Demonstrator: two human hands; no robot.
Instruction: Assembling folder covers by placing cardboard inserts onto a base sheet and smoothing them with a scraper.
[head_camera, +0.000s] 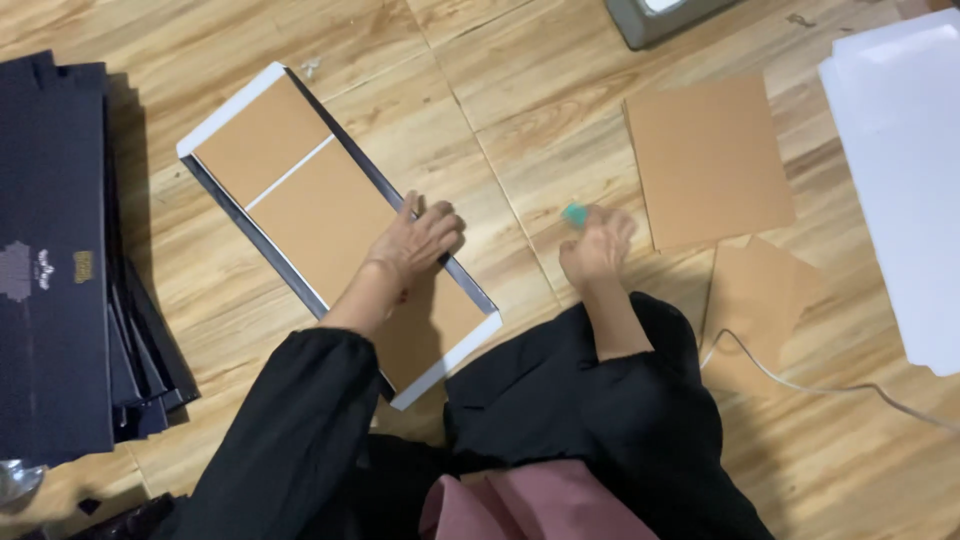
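A long flat sheet with white edges and brown cardboard panels (300, 190) lies diagonally on the wooden floor. My left hand (415, 240) presses flat on its brown panel near the dark right edge, fingers spread. To the right, my right hand (597, 245) rests on the floor, closed around a small teal object (574, 213) that pokes out above the fingers. What the teal object is cannot be told.
A stack of dark folded sheets (55, 260) lies at the left. A square brown cardboard (708, 160) and smaller brown pieces (760, 300) lie to the right, with white sheets (900, 180) at the far right. A white cable (800, 385) crosses the floor. A grey device (660, 15) sits at the top.
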